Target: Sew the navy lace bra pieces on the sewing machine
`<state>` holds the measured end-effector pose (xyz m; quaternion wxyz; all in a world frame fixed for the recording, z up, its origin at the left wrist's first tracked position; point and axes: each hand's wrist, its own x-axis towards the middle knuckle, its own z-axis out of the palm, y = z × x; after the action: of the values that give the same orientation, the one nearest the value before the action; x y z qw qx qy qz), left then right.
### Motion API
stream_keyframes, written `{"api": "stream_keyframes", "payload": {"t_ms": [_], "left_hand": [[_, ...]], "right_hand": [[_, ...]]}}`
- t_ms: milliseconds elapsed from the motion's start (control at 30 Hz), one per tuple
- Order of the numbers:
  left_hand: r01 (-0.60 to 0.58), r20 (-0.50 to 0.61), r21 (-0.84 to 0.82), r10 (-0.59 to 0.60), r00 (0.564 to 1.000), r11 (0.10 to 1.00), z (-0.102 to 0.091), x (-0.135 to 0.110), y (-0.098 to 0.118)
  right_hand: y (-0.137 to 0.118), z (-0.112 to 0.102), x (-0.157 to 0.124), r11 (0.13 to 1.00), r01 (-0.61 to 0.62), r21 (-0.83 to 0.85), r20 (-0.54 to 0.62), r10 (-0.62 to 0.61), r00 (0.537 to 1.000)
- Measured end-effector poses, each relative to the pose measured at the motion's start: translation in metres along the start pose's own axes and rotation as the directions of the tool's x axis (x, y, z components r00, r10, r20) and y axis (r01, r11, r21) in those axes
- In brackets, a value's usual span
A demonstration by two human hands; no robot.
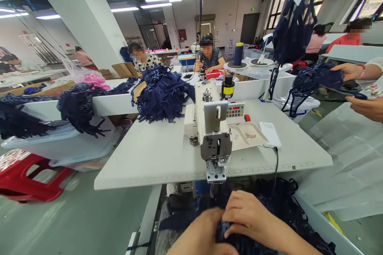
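Low in front of me, below the sewing machine's edge, my left hand and my right hand are close together, both closed on a navy fabric piece. The left hand is slightly blurred, and most of the cloth between the hands is hidden by them. Under and around the hands lies a heap of navy fabric pieces with straps. The head of the white sewing machine stands just beyond, its metal clamp foot above and slightly left of the right hand.
On the white table lie a navy fabric pile, a parts tray and a white box-like device with a cable. Navy pieces hang from a stand. At right, another person's hands hold navy fabric. A red stool is left.
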<state>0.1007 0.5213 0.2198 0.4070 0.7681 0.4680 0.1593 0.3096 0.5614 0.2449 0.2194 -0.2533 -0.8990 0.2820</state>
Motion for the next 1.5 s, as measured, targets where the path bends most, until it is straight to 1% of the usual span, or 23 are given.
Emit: {"api": "stream_keyframes", "payload": {"t_ms": [67, 100, 133, 167, 200, 233, 300, 367, 467, 500, 567, 667, 733, 833, 867, 933, 967, 1033, 1100, 1167, 1267, 1367, 1500], "left_hand": [[0.145, 0.182, -0.252, -0.1, 0.978, 0.957, 0.008, 0.008, 0.014], [0.176, 0.202, -0.389, -0.103, 0.974, 0.904, 0.008, 0.011, 0.019], [0.161, 0.176, -0.514, -0.08, 0.981, 0.843, 0.006, 0.013, 0.022], [0.115, 0.128, -0.606, -0.047, 0.991, 0.787, 0.003, 0.015, 0.024], [0.071, 0.078, -0.656, -0.027, 0.997, 0.751, -0.001, 0.016, 0.026], [0.043, 0.032, -0.663, -0.029, 0.999, 0.747, -0.004, 0.018, 0.028], [0.022, -0.026, -0.597, -0.047, 0.999, 0.802, -0.009, 0.021, 0.032], [0.013, -0.072, -0.484, -0.055, 0.996, 0.875, -0.009, 0.024, 0.036], [0.053, -0.088, -0.266, -0.079, 0.993, 0.962, -0.007, 0.026, 0.041], [0.09, -0.081, -0.204, -0.108, 0.991, 0.975, -0.007, 0.027, 0.042], [0.161, -0.095, -0.118, -0.173, 0.98, 0.98, -0.01, 0.026, 0.044], [0.202, -0.22, -0.079, -0.215, 0.952, 0.976, -0.02, 0.024, 0.044], [0.188, -0.34, -0.022, -0.185, 0.922, 0.982, -0.029, 0.023, 0.042], [0.214, -0.521, 0.206, -0.078, 0.85, 0.955, -0.04, 0.024, 0.034], [0.235, -0.579, 0.299, -0.02, 0.815, 0.925, -0.041, 0.026, 0.03], [0.248, -0.678, 0.468, 0.165, 0.716, 0.849, -0.039, 0.029, 0.022], [0.214, -0.681, 0.553, 0.289, 0.673, 0.805, -0.037, 0.032, 0.018], [0.079, -0.574, 0.717, 0.522, 0.63, 0.693, -0.03, 0.036, 0.012], [-0.048, -0.42, 0.816, 0.647, 0.636, 0.577, -0.021, 0.039, 0.008], [-0.06, -0.376, 0.843, 0.663, 0.648, 0.535, -0.014, 0.041, 0.006], [0.034, -0.46, 0.826, 0.64, 0.615, 0.562, -0.005, 0.042, 0.003], [0.121, -0.512, 0.826, 0.644, 0.569, 0.55, 0.001, 0.041, 0.005], [0.209, -0.549, 0.82, 0.629, 0.551, 0.533, 0.004, 0.04, 0.011]], "right_hand": [[0.0, 0.003, -0.004, 0.985, -0.125, 0.116, -0.117, 0.139, 0.983], [0.003, 0.005, -0.008, 0.958, -0.225, 0.178, -0.184, 0.257, 0.949], [0.007, 0.007, -0.013, 0.917, -0.321, 0.239, -0.22, 0.373, 0.901], [0.012, 0.009, -0.018, 0.867, -0.402, 0.296, -0.21, 0.469, 0.858], [0.017, 0.012, -0.024, 0.813, -0.467, 0.347, -0.152, 0.54, 0.828], [0.021, 0.016, -0.029, 0.754, -0.524, 0.397, -0.064, 0.592, 0.803], [0.025, 0.021, -0.034, 0.628, -0.588, 0.509, 0.071, 0.65, 0.756], [0.022, 0.023, -0.032, 0.557, -0.549, 0.624, 0.078, 0.654, 0.753], [0.015, 0.02, -0.017, 0.552, -0.382, 0.742, 0.006, 0.564, 0.826], [0.013, 0.018, -0.011, 0.547, -0.34, 0.765, -0.024, 0.552, 0.833], [0.012, 0.015, 0.001, 0.501, -0.296, 0.813, -0.079, 0.599, 0.797], [0.019, 0.012, 0.017, 0.437, -0.238, 0.867, -0.155, 0.691, 0.706], [0.026, 0.012, 0.028, 0.494, -0.198, 0.847, -0.24, 0.687, 0.685], [0.036, 0.017, 0.043, 0.687, -0.207, 0.696, -0.403, 0.613, 0.679], [0.038, 0.02, 0.048, 0.728, -0.229, 0.646, -0.436, 0.598, 0.672], [0.041, 0.026, 0.053, 0.764, -0.258, 0.591, -0.46, 0.582, 0.671], [0.042, 0.028, 0.055, 0.766, -0.257, 0.589, -0.454, 0.576, 0.68], [0.044, 0.029, 0.055, 0.768, -0.237, 0.596, -0.434, 0.555, 0.709], [0.048, 0.025, 0.055, 0.781, -0.225, 0.582, -0.433, 0.532, 0.728], [0.054, 0.016, 0.056, 0.795, -0.277, 0.539, -0.42, 0.539, 0.73], [0.064, -0.001, 0.064, 0.825, -0.371, 0.426, -0.386, 0.536, 0.751], [0.068, -0.012, 0.077, 0.868, -0.343, 0.358, -0.382, 0.471, 0.795], [0.071, -0.011, 0.088, 0.907, -0.294, 0.303, -0.381, 0.398, 0.835]]}}
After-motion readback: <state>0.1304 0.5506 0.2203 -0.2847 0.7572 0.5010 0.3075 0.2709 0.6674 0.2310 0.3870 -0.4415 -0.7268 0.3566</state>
